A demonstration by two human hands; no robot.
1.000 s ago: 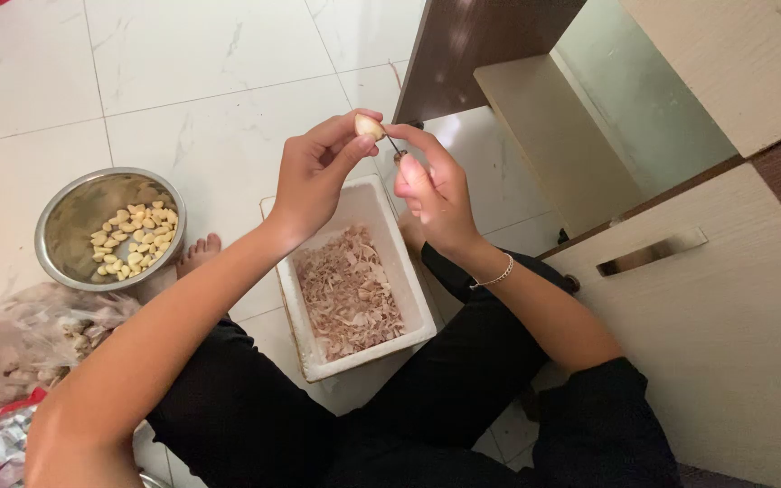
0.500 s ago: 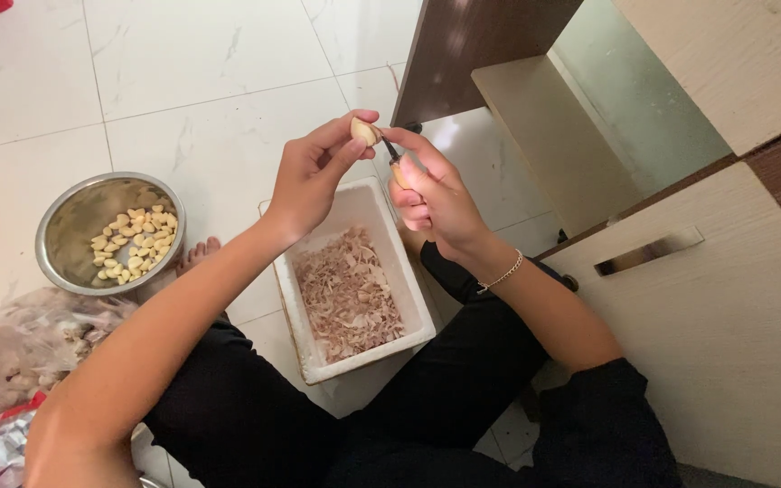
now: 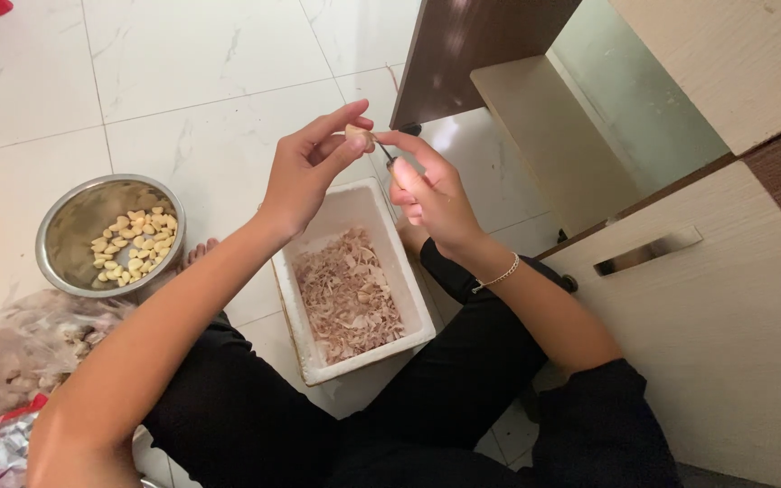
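Over the last second the two hands have drifted only slightly, staying raised together above the white foam box [image 3: 300,298]. The garlic clove [image 3: 355,135] is still pinched at the same spot between them, and the right hand has turned a little so its blade meets the clove's end. By my reading the peeling of this clove is still under way, with skin not yet dropped.

Largest first: one pale cabinet with a single recessed drawer handle [image 3: 648,250] stands at the right, and the white tiled floor [image 3: 183,72] runs under everything. One foam box sits between the person's knees, its bottom covered with a heap of papery pinkish garlic skins [image 3: 347,294], too many to count. One round steel bowl [image 3: 56,226] rests on the floor well to the left, holding a pile of peeled cloves [image 3: 131,246], a few dozen by the look of it, too crowded for an exact count. One clear plastic bag [image 3: 20,348] of unpeeled garlic lies at the lower left.

The left hand [image 3: 305,172] grips the clove between thumb and fingertips, closed narrowly on it. The right hand [image 3: 431,194] is curled around a small knife [image 3: 385,152], only a bit of its blade showing. One thin bracelet [image 3: 497,274] circles the right wrist.
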